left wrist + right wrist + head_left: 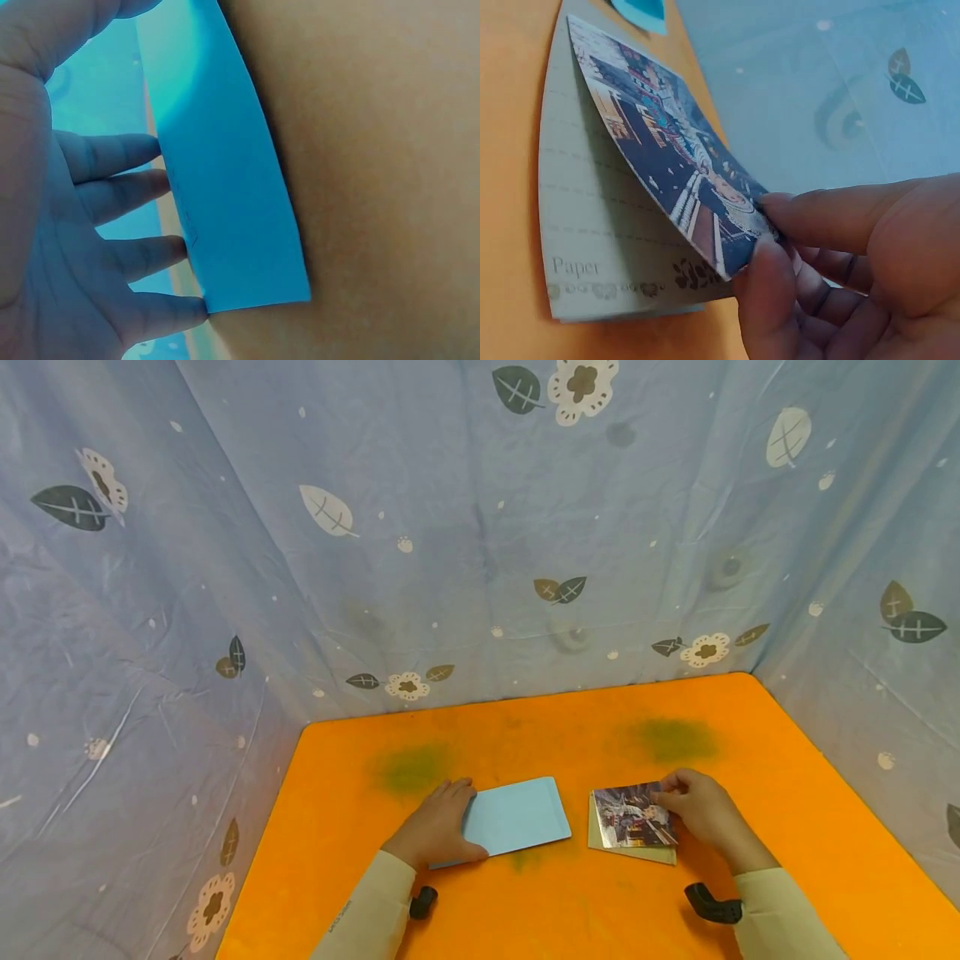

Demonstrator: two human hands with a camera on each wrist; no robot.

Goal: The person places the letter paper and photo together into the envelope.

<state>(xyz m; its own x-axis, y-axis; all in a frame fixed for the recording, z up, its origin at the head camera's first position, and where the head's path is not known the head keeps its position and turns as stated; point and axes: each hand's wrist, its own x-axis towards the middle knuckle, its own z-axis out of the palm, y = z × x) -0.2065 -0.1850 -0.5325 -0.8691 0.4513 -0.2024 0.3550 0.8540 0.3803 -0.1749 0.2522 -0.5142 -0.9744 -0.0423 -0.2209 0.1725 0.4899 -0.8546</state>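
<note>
A light blue envelope-like paper (517,817) lies on the orange table, left of centre. Over its left end rests my left hand (437,828); in the left wrist view its fairly straight fingers (124,196) touch one edge of the blue paper (232,202). To the right, a glossy picture card (633,817) is pinched at its upper right corner between thumb and fingers of my right hand (703,810). Beneath the card sits beige notepaper (592,217) with dashed lines and the printed word "Paper". The card (671,142) tilts up off the notepaper on the pinched side.
Greenish stains mark the orange tabletop (480,739). Blue curtain-like cloth (465,543) with leaves and flowers surrounds its back and sides. A black device part (423,902) shows by the left wrist, another black part (712,906) by the right.
</note>
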